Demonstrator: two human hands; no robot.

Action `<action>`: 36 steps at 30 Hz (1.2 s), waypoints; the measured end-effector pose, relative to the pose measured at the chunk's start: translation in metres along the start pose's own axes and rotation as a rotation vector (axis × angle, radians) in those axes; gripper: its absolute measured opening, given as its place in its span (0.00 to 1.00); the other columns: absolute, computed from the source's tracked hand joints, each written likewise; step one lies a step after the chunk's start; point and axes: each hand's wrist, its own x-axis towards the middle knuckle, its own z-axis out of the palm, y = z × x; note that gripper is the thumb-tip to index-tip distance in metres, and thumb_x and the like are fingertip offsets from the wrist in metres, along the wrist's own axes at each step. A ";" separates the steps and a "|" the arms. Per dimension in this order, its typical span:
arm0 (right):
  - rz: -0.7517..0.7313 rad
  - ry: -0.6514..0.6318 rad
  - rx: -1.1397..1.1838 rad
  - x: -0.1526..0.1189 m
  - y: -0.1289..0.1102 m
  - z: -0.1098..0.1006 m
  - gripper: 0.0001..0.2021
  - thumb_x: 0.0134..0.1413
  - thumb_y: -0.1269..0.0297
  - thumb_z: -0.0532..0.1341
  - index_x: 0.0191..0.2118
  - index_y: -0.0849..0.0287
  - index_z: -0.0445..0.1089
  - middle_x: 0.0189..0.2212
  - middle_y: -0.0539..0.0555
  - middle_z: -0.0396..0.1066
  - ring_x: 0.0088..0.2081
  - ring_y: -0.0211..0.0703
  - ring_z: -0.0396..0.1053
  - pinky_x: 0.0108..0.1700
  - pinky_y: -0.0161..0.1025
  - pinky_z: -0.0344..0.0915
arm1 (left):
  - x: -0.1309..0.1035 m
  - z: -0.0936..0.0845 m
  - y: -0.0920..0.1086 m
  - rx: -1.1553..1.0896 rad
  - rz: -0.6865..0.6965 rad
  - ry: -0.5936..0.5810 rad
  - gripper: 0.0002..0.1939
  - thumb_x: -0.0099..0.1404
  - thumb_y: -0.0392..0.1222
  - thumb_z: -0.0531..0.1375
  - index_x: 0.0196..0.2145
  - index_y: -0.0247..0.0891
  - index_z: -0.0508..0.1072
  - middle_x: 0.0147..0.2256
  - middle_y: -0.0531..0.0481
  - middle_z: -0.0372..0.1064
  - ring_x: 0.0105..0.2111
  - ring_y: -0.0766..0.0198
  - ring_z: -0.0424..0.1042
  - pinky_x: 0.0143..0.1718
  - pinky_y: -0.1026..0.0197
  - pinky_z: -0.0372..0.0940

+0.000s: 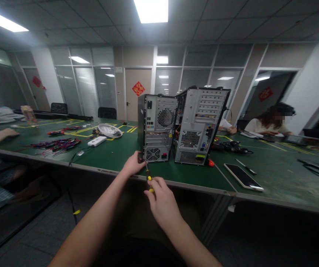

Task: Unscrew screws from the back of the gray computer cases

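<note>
A yellow-and-black screwdriver (148, 175) is in my right hand (163, 202), with the fingers closed round its handle. Its shaft points up to the lower left corner of the back of a computer case (155, 142). At that same corner is my left hand (133, 164), its fingers curled against the case's side and the thumb close to the screwdriver's tip. The exact contact at the tip is too small to make out. A second, taller computer case (195, 126) stands upright just to the right, its back panel facing me too.
On the green table (108, 157) lie a bundle of thin wires (56, 144), a white basket (109, 130) and a white power strip (96, 141) to the left. Rightward are black cables (233, 147), a phone (243, 177) and a pen-like tool (245, 167). Other people sit at both sides.
</note>
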 end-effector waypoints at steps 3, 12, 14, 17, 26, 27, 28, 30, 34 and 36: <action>0.040 0.020 0.037 0.001 -0.003 -0.001 0.08 0.65 0.71 0.64 0.48 0.58 0.71 0.47 0.57 0.72 0.44 0.49 0.77 0.47 0.45 0.75 | 0.000 0.000 0.001 0.000 0.001 0.005 0.28 0.62 0.49 0.68 0.56 0.38 0.67 0.39 0.46 0.77 0.38 0.57 0.77 0.39 0.60 0.67; 0.026 0.041 0.101 0.001 0.002 0.002 0.12 0.61 0.73 0.68 0.49 0.59 0.73 0.48 0.59 0.75 0.47 0.51 0.77 0.52 0.47 0.73 | -0.002 -0.001 0.003 0.004 -0.011 0.006 0.28 0.62 0.48 0.69 0.56 0.38 0.67 0.39 0.46 0.77 0.38 0.57 0.77 0.38 0.61 0.66; 0.020 0.048 0.119 0.002 0.003 0.002 0.13 0.60 0.73 0.68 0.50 0.59 0.74 0.49 0.59 0.75 0.49 0.52 0.77 0.53 0.47 0.73 | -0.001 -0.001 0.002 0.001 -0.008 0.010 0.28 0.62 0.48 0.69 0.56 0.38 0.67 0.38 0.46 0.77 0.38 0.57 0.77 0.38 0.60 0.67; 0.003 0.054 0.136 0.002 0.001 0.000 0.13 0.62 0.74 0.66 0.52 0.59 0.74 0.49 0.60 0.76 0.50 0.51 0.77 0.55 0.47 0.73 | -0.001 0.000 0.000 -0.006 -0.004 0.008 0.28 0.62 0.48 0.68 0.56 0.38 0.67 0.38 0.46 0.77 0.38 0.57 0.77 0.38 0.60 0.67; -0.027 0.074 0.113 0.001 0.000 0.000 0.15 0.66 0.73 0.60 0.56 0.62 0.75 0.53 0.63 0.75 0.51 0.51 0.77 0.56 0.47 0.75 | 0.000 0.000 -0.002 -0.012 0.002 0.008 0.28 0.62 0.48 0.68 0.56 0.38 0.67 0.39 0.46 0.77 0.38 0.57 0.77 0.39 0.59 0.68; -0.030 0.072 0.105 0.001 0.001 0.000 0.16 0.66 0.73 0.60 0.56 0.61 0.76 0.53 0.63 0.75 0.51 0.51 0.77 0.56 0.47 0.75 | 0.000 0.000 -0.001 -0.010 0.000 0.009 0.28 0.62 0.48 0.68 0.56 0.38 0.67 0.39 0.46 0.77 0.38 0.57 0.77 0.39 0.60 0.68; -0.032 0.070 0.096 0.001 0.001 0.001 0.16 0.66 0.73 0.60 0.56 0.60 0.76 0.54 0.63 0.75 0.51 0.51 0.77 0.56 0.47 0.75 | 0.000 0.000 -0.001 -0.006 -0.001 0.010 0.28 0.62 0.48 0.68 0.56 0.38 0.67 0.39 0.46 0.77 0.38 0.57 0.77 0.39 0.60 0.68; -0.037 0.061 0.075 0.000 0.001 0.001 0.17 0.65 0.74 0.60 0.56 0.59 0.77 0.54 0.62 0.75 0.50 0.50 0.78 0.56 0.46 0.75 | 0.000 0.000 0.000 0.000 -0.003 0.011 0.28 0.62 0.49 0.68 0.56 0.38 0.67 0.39 0.46 0.77 0.39 0.57 0.78 0.39 0.60 0.68; -0.042 0.022 0.010 -0.001 0.001 0.001 0.19 0.63 0.77 0.60 0.56 0.58 0.77 0.56 0.63 0.73 0.52 0.51 0.77 0.57 0.48 0.74 | 0.000 0.000 0.000 -0.004 -0.003 0.003 0.28 0.62 0.49 0.68 0.56 0.38 0.67 0.39 0.46 0.77 0.38 0.57 0.78 0.39 0.60 0.68; -0.043 0.006 -0.020 -0.002 0.001 0.000 0.19 0.62 0.78 0.59 0.55 0.58 0.77 0.57 0.62 0.72 0.53 0.52 0.76 0.58 0.50 0.74 | 0.000 0.000 0.000 -0.009 -0.003 0.002 0.28 0.62 0.49 0.69 0.56 0.38 0.67 0.39 0.46 0.77 0.38 0.57 0.78 0.39 0.60 0.68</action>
